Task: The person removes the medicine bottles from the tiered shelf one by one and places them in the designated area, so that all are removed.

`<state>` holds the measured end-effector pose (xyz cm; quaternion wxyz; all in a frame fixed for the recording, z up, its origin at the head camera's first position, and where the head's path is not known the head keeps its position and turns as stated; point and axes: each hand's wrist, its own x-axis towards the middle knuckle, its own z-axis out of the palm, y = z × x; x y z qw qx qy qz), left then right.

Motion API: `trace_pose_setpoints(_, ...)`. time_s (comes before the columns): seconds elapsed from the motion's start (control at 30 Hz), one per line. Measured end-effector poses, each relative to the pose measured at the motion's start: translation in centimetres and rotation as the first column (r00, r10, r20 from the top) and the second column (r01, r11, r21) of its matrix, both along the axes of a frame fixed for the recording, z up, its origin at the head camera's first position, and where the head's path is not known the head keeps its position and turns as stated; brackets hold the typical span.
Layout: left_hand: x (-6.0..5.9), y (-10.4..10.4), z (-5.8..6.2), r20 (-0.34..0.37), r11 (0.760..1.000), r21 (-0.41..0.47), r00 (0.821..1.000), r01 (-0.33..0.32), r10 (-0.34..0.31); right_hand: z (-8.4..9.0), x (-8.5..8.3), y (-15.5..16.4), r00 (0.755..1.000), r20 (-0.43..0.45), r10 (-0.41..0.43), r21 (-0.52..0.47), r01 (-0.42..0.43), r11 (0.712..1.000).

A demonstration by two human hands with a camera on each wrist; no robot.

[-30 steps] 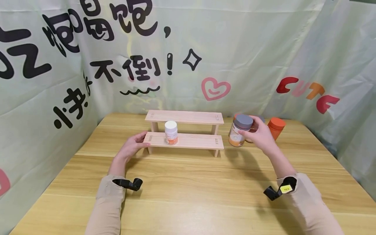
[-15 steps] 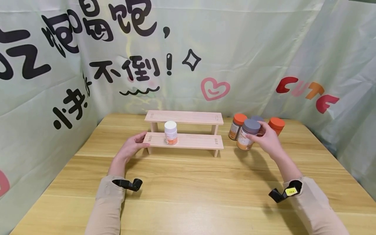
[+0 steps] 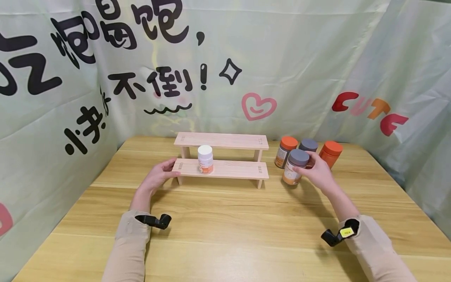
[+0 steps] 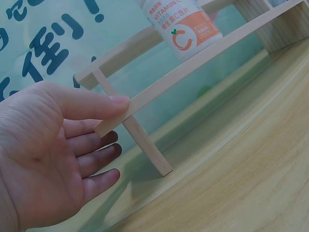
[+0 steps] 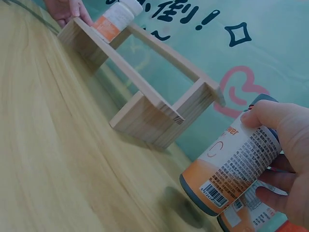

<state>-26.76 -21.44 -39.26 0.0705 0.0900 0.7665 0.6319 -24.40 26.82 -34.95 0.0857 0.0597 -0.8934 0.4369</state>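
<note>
The right hand (image 3: 316,172) grips a grey-lidded bottle (image 3: 295,167) held just above the surface (image 3: 225,219). At nine o'clock of it, the left hand (image 3: 158,177), its grip open with straight fingers, touches the wooden shelf (image 3: 225,169).

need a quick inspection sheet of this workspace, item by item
surface: light wooden table, plank grain, bare in front.
job's things: grey-lidded orange-labelled bottle held tilted just above the table, right of the two-tier pale wooden shelf; white-capped vitamin bottle upright on the lower tier.
clutter: orange-lidded bottle, second grey-lidded bottle and all-orange bottle grouped behind the held one.
hands: left hand has straight fingers touching the lower tier's left end; right hand grips the grey-lidded bottle.
cables: nothing seen; black wrist mounts on both sleeves.
surroundings: pale green fabric backdrop with black characters, pink heart and the word CUTE.
</note>
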Motion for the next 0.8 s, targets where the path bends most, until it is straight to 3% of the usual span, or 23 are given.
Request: trace_pose_setpoints(0.8, -0.1, -0.1, -0.2, 0.002, 1.000, -0.007, 1.000, -0.017, 0.017, -1.1, 0.0, 0.3, 1.000, 0.003, 0.004, -0.006, -0.004, 1.000)
